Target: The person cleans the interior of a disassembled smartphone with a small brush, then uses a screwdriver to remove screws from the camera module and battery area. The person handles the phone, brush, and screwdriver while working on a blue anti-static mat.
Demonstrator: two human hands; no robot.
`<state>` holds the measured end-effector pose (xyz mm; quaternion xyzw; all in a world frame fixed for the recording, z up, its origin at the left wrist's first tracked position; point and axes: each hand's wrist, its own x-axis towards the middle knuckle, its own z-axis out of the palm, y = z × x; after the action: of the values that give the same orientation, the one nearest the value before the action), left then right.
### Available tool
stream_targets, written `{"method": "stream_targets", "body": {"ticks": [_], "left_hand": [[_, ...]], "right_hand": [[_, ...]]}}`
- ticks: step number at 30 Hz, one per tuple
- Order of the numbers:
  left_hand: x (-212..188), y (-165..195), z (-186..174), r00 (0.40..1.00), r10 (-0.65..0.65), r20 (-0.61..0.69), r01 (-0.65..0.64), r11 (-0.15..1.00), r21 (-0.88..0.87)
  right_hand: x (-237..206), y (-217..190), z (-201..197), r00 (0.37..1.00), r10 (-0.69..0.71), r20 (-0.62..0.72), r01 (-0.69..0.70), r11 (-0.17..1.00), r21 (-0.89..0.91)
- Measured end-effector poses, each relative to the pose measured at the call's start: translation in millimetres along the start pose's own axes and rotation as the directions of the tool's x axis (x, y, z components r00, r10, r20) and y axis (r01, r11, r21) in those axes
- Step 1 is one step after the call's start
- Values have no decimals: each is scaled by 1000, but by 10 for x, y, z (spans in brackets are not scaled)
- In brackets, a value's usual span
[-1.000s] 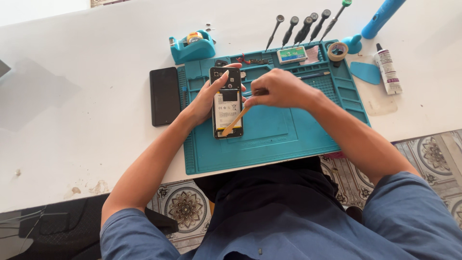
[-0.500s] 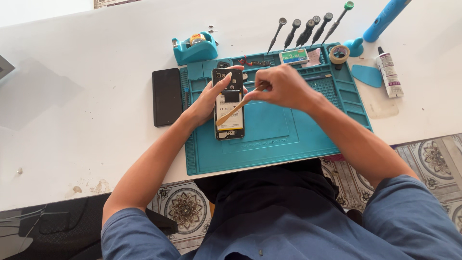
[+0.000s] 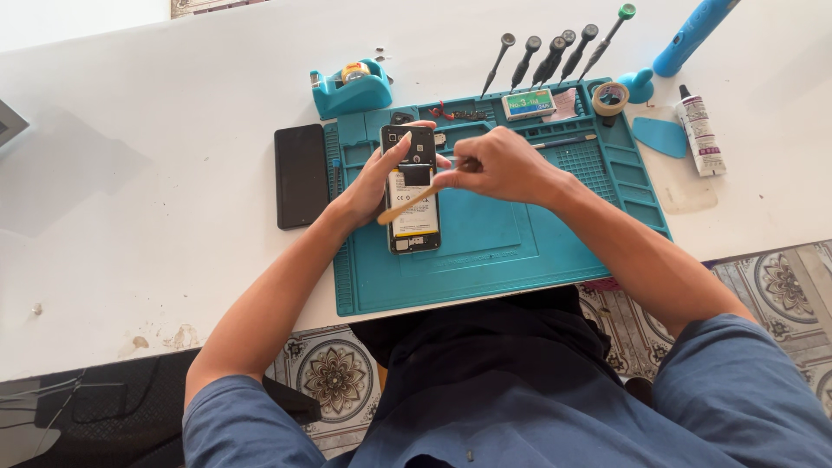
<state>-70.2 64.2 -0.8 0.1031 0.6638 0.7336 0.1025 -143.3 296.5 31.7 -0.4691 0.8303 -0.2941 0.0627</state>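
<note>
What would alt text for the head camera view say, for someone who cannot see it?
Seen from above, a person's left hand steadies an opened phone on a teal work mat while the right hand holds a thin wooden stick over it. Screwdrivers, a tape dispenser and a black panel lie on the white table.

Phone repair bench: teal repair mat (image 3: 520, 251) on white surface (image 3: 156, 217), screwdrivers (image 3: 555, 56) behind mat, tape dispenser (image 3: 349, 87) at its back-left corner.
</note>
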Motion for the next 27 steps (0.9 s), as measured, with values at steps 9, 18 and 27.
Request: {"method": "stream_targets", "body": {"ticks": [9,18,27], "left_hand": [[-37,-14,-22,999,6,44,-2,997,-81],[-44,-12,-34,1000,5,-3,-5,1000,-17],[-27,-4,0,1000,-25,-17,25,1000,6]], "right_hand": [[26,96,-79,990,24,141,-34,997,67],[14,-70,51,993,-39,112,30,996,86],[27,9,33,987,-45,154,16,983,183]]}}
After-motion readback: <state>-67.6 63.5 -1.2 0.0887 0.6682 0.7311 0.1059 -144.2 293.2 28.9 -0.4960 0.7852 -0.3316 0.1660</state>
